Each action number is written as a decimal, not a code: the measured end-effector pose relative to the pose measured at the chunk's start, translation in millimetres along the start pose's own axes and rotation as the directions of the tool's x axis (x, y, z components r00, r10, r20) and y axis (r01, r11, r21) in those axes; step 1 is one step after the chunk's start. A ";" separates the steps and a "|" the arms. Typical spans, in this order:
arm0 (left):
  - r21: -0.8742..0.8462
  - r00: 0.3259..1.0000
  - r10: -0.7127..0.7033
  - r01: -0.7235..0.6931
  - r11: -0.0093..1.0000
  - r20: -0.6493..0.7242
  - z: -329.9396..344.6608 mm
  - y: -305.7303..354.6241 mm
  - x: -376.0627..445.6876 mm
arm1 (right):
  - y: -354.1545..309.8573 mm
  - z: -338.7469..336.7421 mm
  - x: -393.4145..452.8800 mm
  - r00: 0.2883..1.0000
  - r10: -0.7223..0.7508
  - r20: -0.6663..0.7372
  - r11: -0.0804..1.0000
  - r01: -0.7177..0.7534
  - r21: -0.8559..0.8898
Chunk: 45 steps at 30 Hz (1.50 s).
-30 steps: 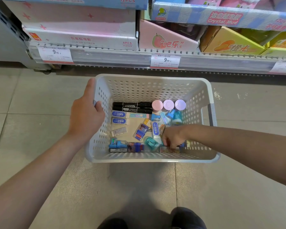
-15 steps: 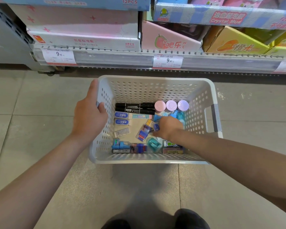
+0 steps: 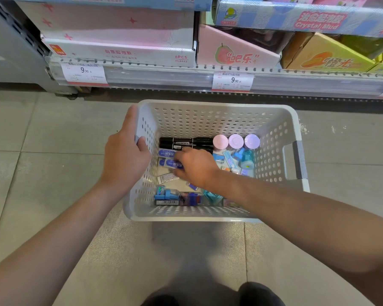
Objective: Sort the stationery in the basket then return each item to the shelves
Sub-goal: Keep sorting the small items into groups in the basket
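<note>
Right hand [image 3: 195, 165] is inside the basket [image 3: 217, 120], knuckles up. Its fingers [image 3: 179, 162] curl down over a blue-labelled eraser [image 3: 177, 165] in the left half of the floor. Whether they actually pinch it cannot be told; the fingertips are hidden under the hand. The forearm crosses the near right rim.

Left hand [image 3: 125, 157] grips the basket's left rim: thumb along the outer top edge, fingers hooked over and pressed on the inner wall.

Around the right hand:
- A second blue-labelled eraser [image 3: 166, 153] lies just beyond the fingers.
- Two black markers [image 3: 186, 144] lie side by side along the far wall, lengthwise left to right.
- Three round pastel caps [image 3: 236, 141] stand in a row just right of the markers, one pink and two lilac.
- Blue and teal small items [image 3: 241, 159] are heaped below the caps.
- A white eraser [image 3: 167, 178] with printed text lies tilted, near the hand's underside.
- More blue packets and a barcode strip [image 3: 167, 202] sit along the near wall.

The basket rests on a grey tiled floor [image 3: 53, 173]. The lowest shelf [image 3: 186, 74] behind it carries price tags [image 3: 232, 80] and boxed goods.
</note>
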State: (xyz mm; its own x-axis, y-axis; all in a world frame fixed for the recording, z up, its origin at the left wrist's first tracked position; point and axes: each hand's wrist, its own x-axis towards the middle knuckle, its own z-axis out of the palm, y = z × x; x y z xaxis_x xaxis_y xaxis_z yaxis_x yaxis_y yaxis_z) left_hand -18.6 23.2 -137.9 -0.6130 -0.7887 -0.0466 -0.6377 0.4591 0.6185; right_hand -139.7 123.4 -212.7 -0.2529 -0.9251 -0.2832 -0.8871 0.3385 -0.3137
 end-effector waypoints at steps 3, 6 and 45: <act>-0.011 1.000 -0.001 0.001 1.000 -0.001 0.0 -0.3 -0.1 | -5.4 2.6 9.1 0.996 -0.082 0.043 0.993 0.086 -0.081; -0.013 1.000 -0.006 0.006 1.000 0.000 0.8 0.1 0.7 | -7.1 5.4 14.3 0.995 -0.085 0.054 0.991 0.090 -0.096; -0.009 1.000 -0.024 0.024 1.000 0.019 0.8 -1.7 0.3 | 4.4 6.5 -13.3 0.957 0.210 0.201 0.673 -0.291 0.680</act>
State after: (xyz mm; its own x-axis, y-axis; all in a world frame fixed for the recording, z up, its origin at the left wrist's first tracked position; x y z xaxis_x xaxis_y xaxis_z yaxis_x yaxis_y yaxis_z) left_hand -18.0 22.6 -139.7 -0.6061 -0.7917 -0.0765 -0.6483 0.4361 0.6241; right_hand -137.7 138.4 -216.2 -0.3512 -0.7795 -0.5188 -0.2612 0.6136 -0.7451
